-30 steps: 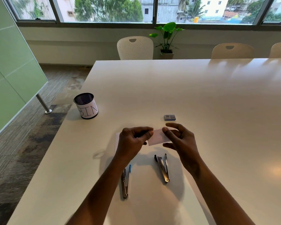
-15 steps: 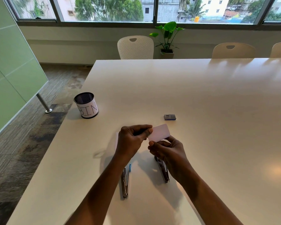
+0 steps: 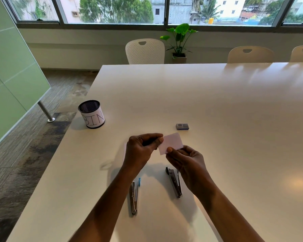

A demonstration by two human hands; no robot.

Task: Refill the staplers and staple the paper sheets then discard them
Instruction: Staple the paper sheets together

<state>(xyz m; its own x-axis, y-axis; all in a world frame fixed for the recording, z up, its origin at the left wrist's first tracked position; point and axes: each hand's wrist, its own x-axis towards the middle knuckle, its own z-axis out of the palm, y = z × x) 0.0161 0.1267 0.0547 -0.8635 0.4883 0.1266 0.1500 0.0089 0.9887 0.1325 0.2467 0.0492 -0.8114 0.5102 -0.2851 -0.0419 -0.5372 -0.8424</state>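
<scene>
Both hands pinch the paper (image 3: pixel 171 142) above the table (image 3: pixel 217 105): left hand (image 3: pixel 141 151) at its left edge, right hand (image 3: pixel 185 160) at its near edge. 2 staplers (image 3: pixel 174 181) lie nearer; bin (image 3: pixel 92 114) far left.

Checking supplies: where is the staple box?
Head view: the staple box lies on the table just beyond the held paper sheet, right of the bin.
</scene>
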